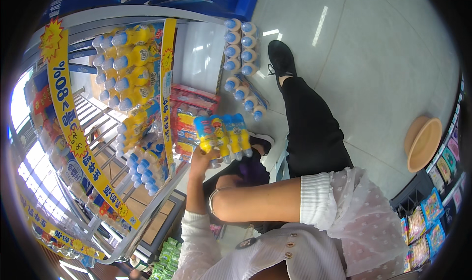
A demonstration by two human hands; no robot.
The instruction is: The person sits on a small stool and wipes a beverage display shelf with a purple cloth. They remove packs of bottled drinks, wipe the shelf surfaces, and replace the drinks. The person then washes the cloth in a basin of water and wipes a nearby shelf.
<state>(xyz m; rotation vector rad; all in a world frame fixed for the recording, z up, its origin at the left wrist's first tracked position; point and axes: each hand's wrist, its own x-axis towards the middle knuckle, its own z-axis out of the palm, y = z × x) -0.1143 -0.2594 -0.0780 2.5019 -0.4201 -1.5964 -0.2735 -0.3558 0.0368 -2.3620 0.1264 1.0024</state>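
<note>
My left hand (204, 161) grips a shrink-wrapped pack of yellow drink bottles (229, 134) by its near left end. The bottles have blue bases and pale caps, which point toward me. My right forearm (258, 202) crosses in front of my body, with bracelets at the wrist. Its hand (226, 181) bends away behind the wrist beside a dark purple cloth-like thing (254, 172); its fingers are hidden. Left of the held pack, similar yellow bottle packs (134, 68) stand on a metal rack (147, 210). Beyond the held pack, red-wrapped packs (186, 121) sit low beside the rack.
Packs of cream-coloured bottles with blue caps (241, 48) stand on the tiled floor (368, 59). My black shoe (282, 59) is close to them. Yellow price strips (77, 121) edge the rack. An orange basin (424, 143) and bagged goods (424, 228) are at the right.
</note>
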